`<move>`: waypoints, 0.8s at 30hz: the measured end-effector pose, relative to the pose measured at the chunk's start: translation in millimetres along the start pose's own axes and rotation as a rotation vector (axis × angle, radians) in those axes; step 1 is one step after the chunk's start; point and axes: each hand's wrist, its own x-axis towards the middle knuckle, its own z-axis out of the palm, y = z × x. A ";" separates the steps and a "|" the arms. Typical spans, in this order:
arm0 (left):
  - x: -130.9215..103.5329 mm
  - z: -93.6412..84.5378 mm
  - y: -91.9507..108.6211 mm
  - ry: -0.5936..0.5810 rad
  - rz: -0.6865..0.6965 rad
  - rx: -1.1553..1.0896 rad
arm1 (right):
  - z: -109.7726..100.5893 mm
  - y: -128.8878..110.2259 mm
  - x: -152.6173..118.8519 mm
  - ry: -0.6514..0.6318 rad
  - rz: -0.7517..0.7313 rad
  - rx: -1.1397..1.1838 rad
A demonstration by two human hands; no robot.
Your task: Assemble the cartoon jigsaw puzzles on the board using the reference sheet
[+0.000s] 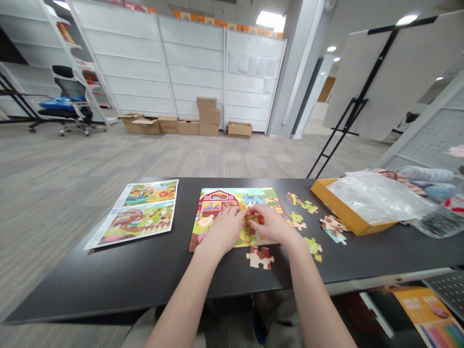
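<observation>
A farm jigsaw puzzle (213,208) with a red barn lies on the black table in front of me. My left hand (226,226) rests over its middle, fingers stretched out and lying on the puzzle. From the right, my right hand (270,223) bends its thumb and fingers round a small puzzle piece (251,224) showing green and red, close to the left fingertips. The fingers partly hide that piece and the picture around it. Just below the puzzle's front edge lies a loose brown-and-cream piece (260,258).
Several loose pieces (309,207) are scattered right of the puzzle. A printed picture sheet (145,212) lies left on the table (145,275). An orange box (335,205) holding clear plastic stands at right, beside folded cloths (424,174). An easel board (391,72) stands behind.
</observation>
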 end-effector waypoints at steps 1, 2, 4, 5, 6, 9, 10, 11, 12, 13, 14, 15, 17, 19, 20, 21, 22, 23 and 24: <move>0.0 0.0 0.1 0.000 0.000 0.001 | -0.3 -0.1 -0.1 -0.002 -0.011 -0.002; 0.0 0.2 0.0 0.002 0.002 0.000 | -0.5 -0.6 -0.1 -0.006 -0.025 -0.004; 0.3 1.0 -0.5 0.011 0.006 -0.005 | -0.7 -2.1 0.1 -0.015 -0.049 -0.010; 0.5 1.5 -0.8 0.013 0.010 -0.007 | -0.4 -2.9 0.5 -0.020 -0.055 -0.015; 0.7 2.0 -1.0 0.015 0.012 -0.009 | 0.2 -3.5 0.9 -0.020 -0.056 -0.020; 1.5 3.0 -1.3 0.020 0.013 -0.011 | 4.1 -3.7 2.3 -0.006 -0.058 -0.040; 1.8 3.2 -1.3 0.020 0.013 -0.012 | 5.7 -3.3 2.5 0.002 -0.060 -0.047; 1.9 3.2 -1.3 0.020 0.013 -0.014 | 7.0 -2.9 2.6 0.009 -0.062 -0.052; 2.0 3.2 -1.3 0.020 0.012 -0.016 | 8.1 -2.4 2.5 0.016 -0.063 -0.055; 2.1 3.0 -1.3 0.017 0.011 -0.018 | 8.7 -2.0 2.3 0.019 -0.061 -0.055; 2.1 2.7 -1.3 0.013 0.012 -0.019 | 8.9 -1.7 2.1 0.019 -0.056 -0.052; 2.1 2.3 -1.3 0.008 0.013 -0.019 | 8.6 -1.5 1.9 0.015 -0.052 -0.047; 2.1 1.2 -1.2 0.003 0.013 -0.017 | 7.1 -1.0 1.7 0.007 -0.048 -0.038; 2.0 0.3 -0.9 0.003 0.011 -0.016 | 5.2 -0.3 1.8 0.017 -0.046 -0.041; 2.0 -0.1 -0.8 0.005 0.009 -0.016 | 4.5 0.0 1.9 0.023 -0.043 -0.046; 2.0 -0.4 -0.6 0.007 0.008 -0.015 | 4.1 0.3 2.0 0.028 -0.037 -0.053; 2.1 -0.6 -0.4 0.007 0.009 -0.013 | 4.1 0.6 2.0 0.028 -0.031 -0.061; 2.2 -0.8 -0.2 0.006 0.010 -0.010 | 4.4 0.6 2.0 0.025 -0.025 -0.069; 2.3 -0.8 -0.1 0.006 0.011 -0.006 | 5.1 0.4 2.0 0.021 -0.020 -0.076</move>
